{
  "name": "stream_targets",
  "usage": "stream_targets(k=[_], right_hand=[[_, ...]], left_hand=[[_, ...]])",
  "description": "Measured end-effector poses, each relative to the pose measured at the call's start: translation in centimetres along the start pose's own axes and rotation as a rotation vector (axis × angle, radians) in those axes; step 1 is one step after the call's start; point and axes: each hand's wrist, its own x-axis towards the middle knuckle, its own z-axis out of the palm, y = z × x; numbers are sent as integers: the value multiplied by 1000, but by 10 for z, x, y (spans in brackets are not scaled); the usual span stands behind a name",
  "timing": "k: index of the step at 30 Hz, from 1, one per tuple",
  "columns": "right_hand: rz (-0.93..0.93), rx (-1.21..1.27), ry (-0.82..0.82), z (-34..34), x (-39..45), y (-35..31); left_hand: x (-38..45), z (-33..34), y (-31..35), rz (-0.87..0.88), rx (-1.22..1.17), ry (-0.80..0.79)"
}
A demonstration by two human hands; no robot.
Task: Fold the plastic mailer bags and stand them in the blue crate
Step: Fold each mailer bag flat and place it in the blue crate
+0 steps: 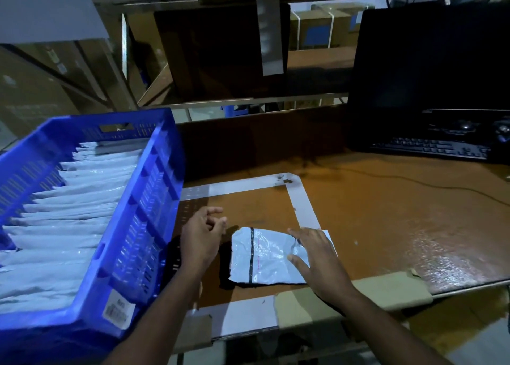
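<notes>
While the right hand (pixel 311 257) is lying flat with straight fingers on the right part of the mailer bag (pixel 265 257), pressing it to the table (pixel 386 226), the left hand (pixel 201 237) is hovering just beside the bag's left edge, fingers loosely curled and holding nothing. The bag is lying folded in front of both hands, inside the taped white frame (pixel 302 202) on the table, with a black strip running across it nearer the left hand than the right.

It is looking thin, light and soft, with a glossy crinkled skin, so it is probably going to be slippery and inclined to spring open once the pressing palm is lifting. My judgement is that the best hold is a pinch along the folded edge, thumb under and fingers over, keeping the layers together, rather than a grab at the loose middle.

To the left of the left hand, touching nothing of the bag, the blue crate (pixel 154 199) is sitting tilted, already carrying a row of grey folded bags (pixel 69 213) standing on edge. Well beyond the right hand, a dark monitor (pixel 430 55) and keyboard (pixel 430 146) are resting at the far side of the table.
</notes>
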Motion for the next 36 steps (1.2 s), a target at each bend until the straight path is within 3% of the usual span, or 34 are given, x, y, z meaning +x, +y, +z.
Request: stream_targets(k=[8,13,18,23,26,29,30,34,36], right_hand=[[-7,-27,-4,1,1,0],[-14,-35,-14,-2,0,-3],[4,-22,-21,-4,0,-6],[15,-57,-31,-5,0,-9],[-95,-207,-16,-2,0,-13],[-185,-335,-55,-1,5,-25],[-193,-374,-76,0,5,-26],[-212,-478,-181,14,-14,-16],[-225,-474,-202,13,-12,-11]], left_hand=[[-4,-3,5,14,-68,-360],[-7,-1,5,132,155,-240],[-10,-4,18,179,149,-68],[-3,-12,8,142,173,-258],[-9,-6,-1,132,265,-346],[-24,3,8,279,357,-122],[-32,9,14,354,375,-115],[-86,44,-4,588,505,-460],[-87,52,-24,664,669,-488]])
